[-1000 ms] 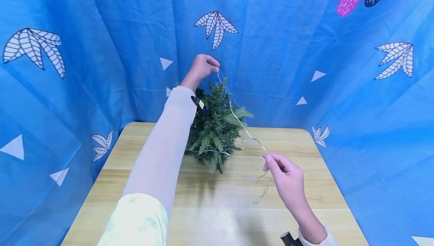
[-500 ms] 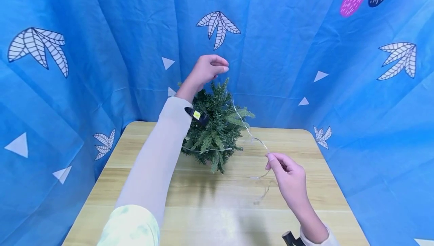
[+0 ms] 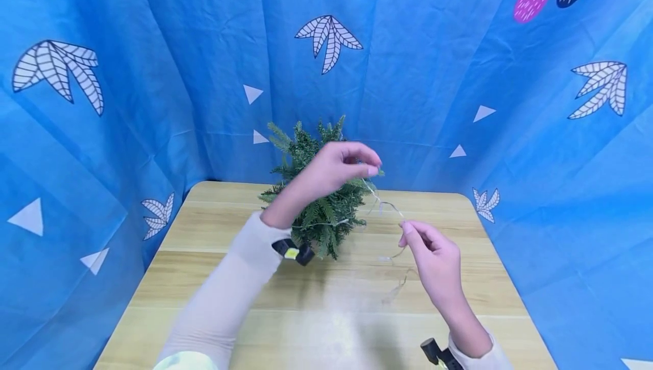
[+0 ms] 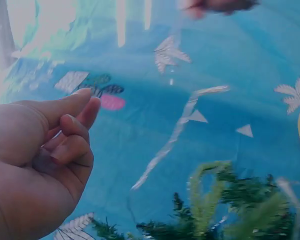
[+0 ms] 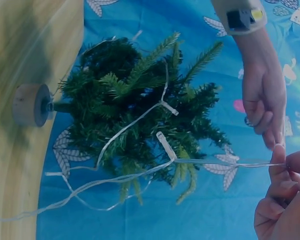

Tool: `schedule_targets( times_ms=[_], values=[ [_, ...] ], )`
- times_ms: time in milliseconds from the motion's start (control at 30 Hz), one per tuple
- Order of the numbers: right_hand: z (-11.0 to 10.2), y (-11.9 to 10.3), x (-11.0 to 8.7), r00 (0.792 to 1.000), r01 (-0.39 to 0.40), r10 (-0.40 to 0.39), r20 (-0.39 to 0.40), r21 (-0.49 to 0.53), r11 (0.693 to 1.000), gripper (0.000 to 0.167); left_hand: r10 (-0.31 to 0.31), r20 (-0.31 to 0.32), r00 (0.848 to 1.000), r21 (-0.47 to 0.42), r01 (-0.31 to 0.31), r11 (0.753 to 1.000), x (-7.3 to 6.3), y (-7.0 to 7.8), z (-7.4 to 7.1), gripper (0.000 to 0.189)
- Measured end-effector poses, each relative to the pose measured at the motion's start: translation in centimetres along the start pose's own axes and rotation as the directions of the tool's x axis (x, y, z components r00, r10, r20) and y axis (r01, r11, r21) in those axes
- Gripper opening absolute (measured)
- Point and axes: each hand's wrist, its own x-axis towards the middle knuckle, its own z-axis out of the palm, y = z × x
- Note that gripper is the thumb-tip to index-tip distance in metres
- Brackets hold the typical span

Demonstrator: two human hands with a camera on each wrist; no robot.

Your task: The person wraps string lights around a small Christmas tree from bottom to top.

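Note:
A small artificial Christmas tree (image 3: 326,235) stands on the table, its round wooden base (image 5: 31,105) visible in the right wrist view. A thin clear string of fairy lights (image 5: 215,162) lies across its branches. My right hand (image 3: 437,265), right of the tree, pinches the wire between thumb and forefinger. Beyond these fingers a loose end (image 3: 395,290) hangs over the table. My left hand (image 3: 336,169) is in front of the upper tree, fingers loosely curled. In the left wrist view, nothing shows between its fingertips, and the wire runs apart from them.
The wooden table (image 3: 204,234) has rounded back corners. A blue patterned curtain (image 3: 418,75) surrounds it at the back and sides. A dark camera (image 3: 293,252) is strapped to the left wrist, another camera (image 3: 432,351) to the right.
My left hand lets go of the wire above the treetop, then comes down and right toward my right hand. The right hand stays nearly in place, pinching the wire throughout.

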Motion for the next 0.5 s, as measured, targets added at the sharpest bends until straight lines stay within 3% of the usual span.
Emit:
schedule_targets(
  times_ms=[133, 300, 400, 500],
  values=[
    [0.2, -0.4, 0.3, 1.0, 0.019, -0.019, 0.002, 0.011, 1.0, 0.013, 0.009, 0.045, 0.999, 0.014, -0.01, 1.0, -1.1, -0.6, 2.7, 0.015],
    [0.3, -0.5, 0.5, 1.0, 0.03, -0.031, 0.004, 0.029, 0.999, 0.012, 0.046, 0.084, 0.995, 0.031, -0.049, 0.998, -1.9, -1.3, 4.8, 0.018],
    [0.2, -0.6, 0.6, 0.999, 0.039, -0.039, -0.001, 0.029, 0.999, 0.012, 0.091, 0.085, 0.992, 0.088, -0.098, 0.991, -2.2, -1.5, 5.6, 0.021],
    [0.2, -0.7, 0.7, 0.998, 0.056, -0.057, 0.005, 0.028, 0.998, 0.012, 0.18, 0.061, 0.982, 0.181, -0.188, 0.965, -2.3, -1.8, 5.9, 0.021]
  ],
)
